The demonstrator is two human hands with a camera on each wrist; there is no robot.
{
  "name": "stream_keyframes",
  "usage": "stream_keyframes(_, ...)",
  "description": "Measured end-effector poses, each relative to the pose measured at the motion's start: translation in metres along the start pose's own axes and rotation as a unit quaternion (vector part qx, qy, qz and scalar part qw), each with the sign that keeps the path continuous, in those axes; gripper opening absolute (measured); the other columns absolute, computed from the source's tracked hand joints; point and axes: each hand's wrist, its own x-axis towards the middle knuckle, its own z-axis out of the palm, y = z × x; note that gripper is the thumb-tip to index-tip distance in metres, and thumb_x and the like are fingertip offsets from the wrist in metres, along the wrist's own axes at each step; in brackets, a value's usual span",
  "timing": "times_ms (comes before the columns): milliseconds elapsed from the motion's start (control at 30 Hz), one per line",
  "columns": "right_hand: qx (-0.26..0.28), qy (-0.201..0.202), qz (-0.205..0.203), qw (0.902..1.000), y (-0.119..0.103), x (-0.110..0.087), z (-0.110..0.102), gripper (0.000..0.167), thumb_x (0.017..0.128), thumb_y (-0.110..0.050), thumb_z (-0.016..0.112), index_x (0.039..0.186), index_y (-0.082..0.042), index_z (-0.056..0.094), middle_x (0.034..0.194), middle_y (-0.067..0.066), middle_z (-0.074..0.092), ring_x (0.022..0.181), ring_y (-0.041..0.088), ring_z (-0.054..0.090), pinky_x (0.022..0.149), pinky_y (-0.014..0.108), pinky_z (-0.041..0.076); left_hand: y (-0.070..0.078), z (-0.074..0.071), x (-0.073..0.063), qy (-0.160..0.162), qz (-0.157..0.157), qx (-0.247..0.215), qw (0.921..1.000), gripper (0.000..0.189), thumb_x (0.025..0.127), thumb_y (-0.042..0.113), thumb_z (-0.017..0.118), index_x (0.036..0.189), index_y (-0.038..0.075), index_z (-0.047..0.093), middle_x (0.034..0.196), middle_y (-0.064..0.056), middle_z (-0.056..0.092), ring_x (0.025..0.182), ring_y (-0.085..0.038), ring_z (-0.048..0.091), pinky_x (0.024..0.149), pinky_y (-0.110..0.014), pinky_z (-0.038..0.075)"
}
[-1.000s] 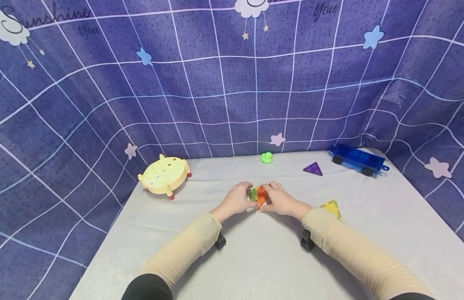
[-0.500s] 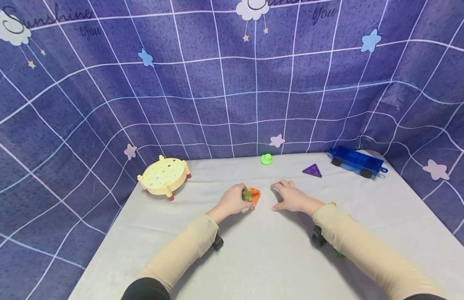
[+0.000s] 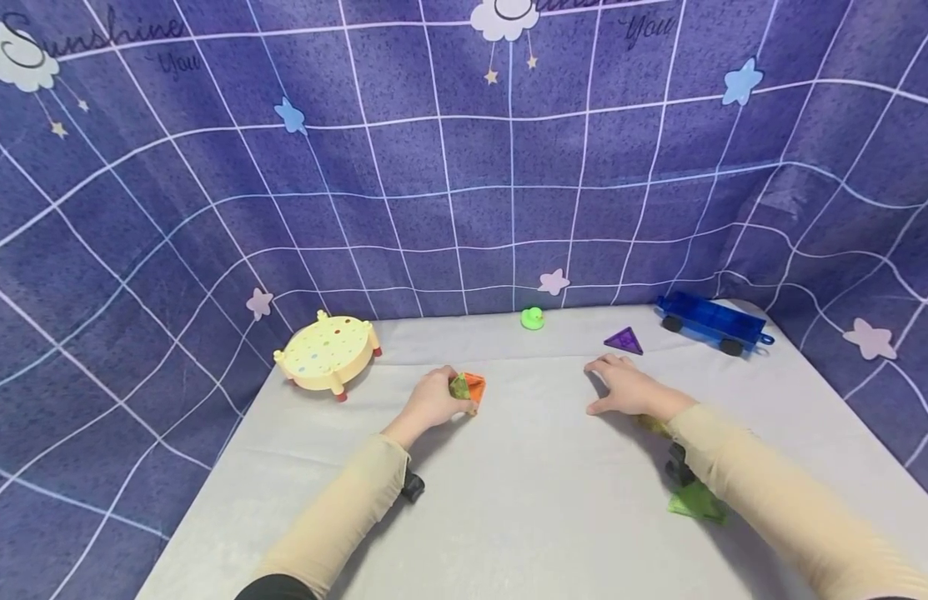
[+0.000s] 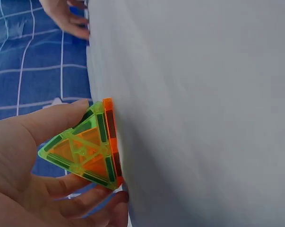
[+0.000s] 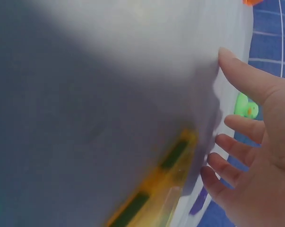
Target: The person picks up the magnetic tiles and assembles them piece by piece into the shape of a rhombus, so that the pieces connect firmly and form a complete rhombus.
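Note:
My left hand (image 3: 432,397) pinches a small build of magnetic tiles (image 4: 78,151) between thumb and fingers. A green see-through triangle faces the left wrist camera, with an orange tile (image 3: 474,390) along its far side. The build is low over the white tabletop. Empty, with fingers spread and relaxed, my right hand (image 3: 621,386) is above the table on the right. Close by it is a yellow magnetic tile (image 5: 161,182), partly hidden by the wrist in the head view. A green tile (image 3: 696,502) lies beside the right forearm, which covers part of it.
Toward the back stand a green toy duck (image 3: 533,318) and a purple triangle tile (image 3: 624,340). A blue wheeled toy car base (image 3: 713,322) is at the back right. A round yellow toy table (image 3: 328,354) stands at the left edge. A blue curtain (image 3: 464,167) hangs behind.
My right hand has let go of the tile build and moved right, away from it. The left hand has carried the build to the left. The green tile has come into view.

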Motion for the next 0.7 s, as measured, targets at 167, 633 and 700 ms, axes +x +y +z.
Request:
stream_keyframes(167,-0.001,-0.006,-0.017,0.9998,0.01,-0.016,-0.009,0.073,0.077,-0.026,0.089,0.13,0.011,0.057,0.132,0.035,0.053,0.126,0.056,0.045,0.107,0.065,0.033,-0.013,-0.006,-0.001,0.013,-0.004,-0.003,0.9999,0.055,0.075,0.035,0.089,0.11,0.001,0.063,0.093,-0.006,0.064,0.087,-0.025,0.058,0.079,-0.042,0.05)
stream_keyframes(633,0.003,0.04,-0.006,0.9992,0.023,-0.069,-0.018,0.049,0.074,-0.02,0.09,0.112,0.002,0.07,0.109,0.02,0.064,0.102,0.045,0.057,0.091,0.062,0.042,-0.023,-0.011,-0.004,0.02,0.006,-0.007,0.9998,0.058,0.077,0.035,0.088,0.116,0.0,0.064,0.103,-0.011,0.067,0.096,-0.029,0.062,0.086,-0.045,0.051)
stream_keyframes(700,0.0,0.043,0.004,0.9991,0.024,-0.075,-0.018,0.049,0.073,-0.021,0.091,0.111,0.0,0.07,0.107,0.018,0.064,0.1,0.043,0.057,0.089,0.061,0.042,-0.023,-0.011,-0.005,0.022,0.008,-0.008,0.9997,0.058,0.077,0.036,0.088,0.115,0.0,0.064,0.104,-0.012,0.068,0.097,-0.03,0.062,0.087,-0.046,0.051)
